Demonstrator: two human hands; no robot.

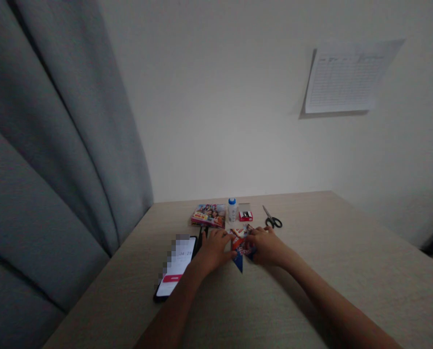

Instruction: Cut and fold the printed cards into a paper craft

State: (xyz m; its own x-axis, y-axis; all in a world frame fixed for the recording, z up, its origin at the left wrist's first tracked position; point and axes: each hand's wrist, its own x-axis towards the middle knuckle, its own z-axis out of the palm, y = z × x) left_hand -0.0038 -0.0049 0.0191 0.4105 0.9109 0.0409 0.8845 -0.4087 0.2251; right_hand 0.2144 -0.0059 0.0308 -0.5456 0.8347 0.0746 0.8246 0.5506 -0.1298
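Touching printed paper (238, 244) | left hand (215, 248), right hand (266, 246) | phone (175, 269) digits blurred

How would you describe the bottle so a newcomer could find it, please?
Look toward the far edge of the table, below the pale wall. There, between a colourful printed stack and a small red box, stands the bottle, its blue cap setting it apart.

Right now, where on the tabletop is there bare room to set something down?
The widest free patch of tabletop lies right of the scissors and right arm. A smaller one lies between the arms, nearer than the printed paper. It is crowded around both hands and beyond, with booklets, bottle and red box.
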